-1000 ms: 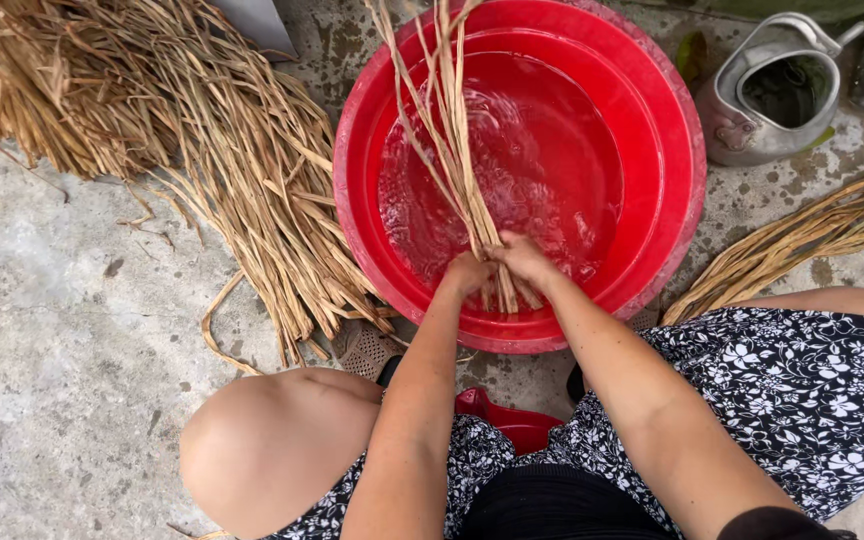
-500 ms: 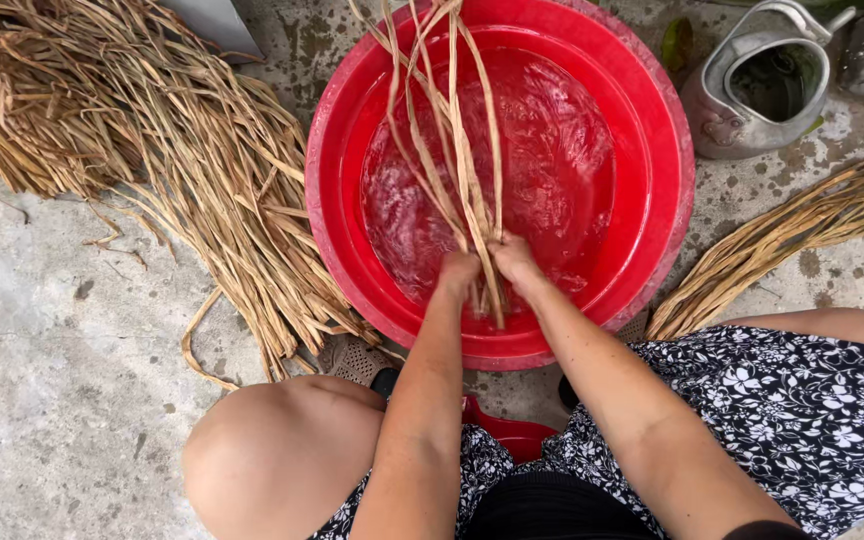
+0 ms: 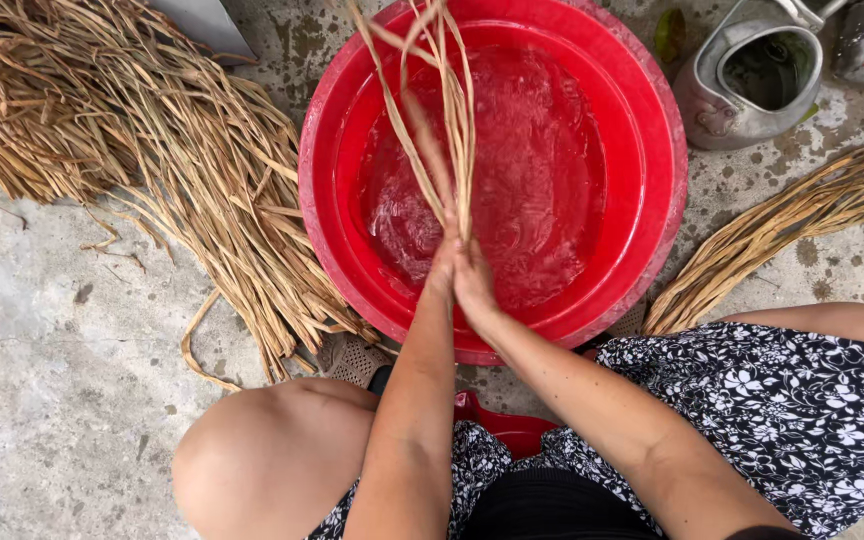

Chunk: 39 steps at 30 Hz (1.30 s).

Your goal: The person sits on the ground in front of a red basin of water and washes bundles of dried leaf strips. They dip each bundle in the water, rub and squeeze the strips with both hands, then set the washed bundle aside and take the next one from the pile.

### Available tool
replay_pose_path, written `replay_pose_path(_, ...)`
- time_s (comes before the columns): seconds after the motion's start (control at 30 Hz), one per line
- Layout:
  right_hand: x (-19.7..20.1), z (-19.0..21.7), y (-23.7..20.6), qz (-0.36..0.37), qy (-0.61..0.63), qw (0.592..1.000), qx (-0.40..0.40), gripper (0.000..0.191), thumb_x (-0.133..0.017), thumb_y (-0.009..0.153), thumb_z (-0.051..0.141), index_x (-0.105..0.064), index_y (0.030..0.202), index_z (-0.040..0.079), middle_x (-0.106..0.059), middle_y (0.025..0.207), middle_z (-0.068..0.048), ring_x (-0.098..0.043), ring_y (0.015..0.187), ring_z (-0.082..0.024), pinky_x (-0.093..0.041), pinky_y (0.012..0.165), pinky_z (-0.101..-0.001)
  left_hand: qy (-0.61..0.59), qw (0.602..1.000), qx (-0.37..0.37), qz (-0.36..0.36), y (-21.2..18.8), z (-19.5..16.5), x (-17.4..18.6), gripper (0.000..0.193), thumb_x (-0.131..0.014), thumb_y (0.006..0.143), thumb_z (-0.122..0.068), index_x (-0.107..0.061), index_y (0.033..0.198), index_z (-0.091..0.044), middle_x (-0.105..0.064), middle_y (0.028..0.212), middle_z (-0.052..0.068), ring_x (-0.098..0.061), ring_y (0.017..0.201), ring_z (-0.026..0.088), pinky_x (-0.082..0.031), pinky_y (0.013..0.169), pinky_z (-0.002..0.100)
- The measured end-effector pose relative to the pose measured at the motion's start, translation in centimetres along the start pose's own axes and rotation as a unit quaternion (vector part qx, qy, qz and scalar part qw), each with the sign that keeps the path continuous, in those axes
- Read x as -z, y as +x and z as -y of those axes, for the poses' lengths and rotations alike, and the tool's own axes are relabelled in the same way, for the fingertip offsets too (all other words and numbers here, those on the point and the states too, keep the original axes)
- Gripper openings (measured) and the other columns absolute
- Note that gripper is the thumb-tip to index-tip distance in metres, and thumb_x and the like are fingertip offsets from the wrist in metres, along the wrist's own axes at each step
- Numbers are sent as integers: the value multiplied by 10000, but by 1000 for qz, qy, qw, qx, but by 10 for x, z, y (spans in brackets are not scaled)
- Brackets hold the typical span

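While pressed together, hands (image 3: 460,268) grip reeds (image 3: 442,120), basin (image 3: 667,150)

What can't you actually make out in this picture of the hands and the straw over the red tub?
- Head view: the tops of the straw strands run off the upper edge.
- The left hand and right hand press together, so each grip's fingers are hidden by the other hand.
- The basin bottom is blurred by rippling water.
- The metal kettle is partly cut off at the top edge.
- The dry straw pile runs past the left edge.
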State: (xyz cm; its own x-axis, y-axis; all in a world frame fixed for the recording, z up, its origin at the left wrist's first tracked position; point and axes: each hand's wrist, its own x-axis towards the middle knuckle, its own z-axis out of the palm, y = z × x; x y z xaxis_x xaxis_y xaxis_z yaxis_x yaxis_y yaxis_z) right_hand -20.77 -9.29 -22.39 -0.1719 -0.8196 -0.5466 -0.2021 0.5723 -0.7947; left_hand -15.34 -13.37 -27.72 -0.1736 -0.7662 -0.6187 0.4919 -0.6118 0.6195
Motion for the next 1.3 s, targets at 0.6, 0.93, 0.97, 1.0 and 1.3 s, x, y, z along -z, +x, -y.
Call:
replay_pose_path(0.6,-3,7,11,35,31,989,140,394,-370,1045,411,-547,1297,164,-597,955,-19,-582,655,-114,-482,423,-246,-58,997,44,-22,-9,-24,-2,1102,-415,807,-852,-329,1572,-64,-437,1556,230,-420,1446,377,-376,1172,498)
replay_pose_path(0.93,-9,11,9,89,152,965,196,537,-343,1076,503,-570,1397,139,-603,862,-28,-590,729,-144,-533,579,-320,-27,998,58,-12,-9,-25,0,1111,-367,832,-886,-338,1544,-33,-414,1356,260,-396,1245,460,-329,1004,705)
replay_pose_path(0.97,-16,14,2,36,96,956,276,535,-336,1132,481,-537,1440,92,-592,1017,-100,-601,867,-201,-533,679,-374,-37,997,55,-27,-8,-26,7,1113,-365,842,-891,-363,1529,-15,-438,1304,280,-417,1198,487,-342,980,720)
replay_pose_path(1.0,-20,17,-1,-14,37,933,356,535,-329,1187,458,-503,1483,47,-578,1172,-173,-609,1004,-259,-530,778,-428,-44,997,60,-36,-8,-23,9,1117,-363,851,-897,-387,1513,3,-461,1252,300,-438,1152,513,-354,956,736)
replay_pose_path(1.3,79,2,78,-13,-150,987,-50,678,-294,1076,687,-674,1304,173,-671,1080,-95,-604,864,-147,-474,738,-374,64,983,172,-13,-20,-20,-17,1045,-430,869,-791,-177,1624,-113,-209,1642,219,-252,1503,446,-320,1140,721)
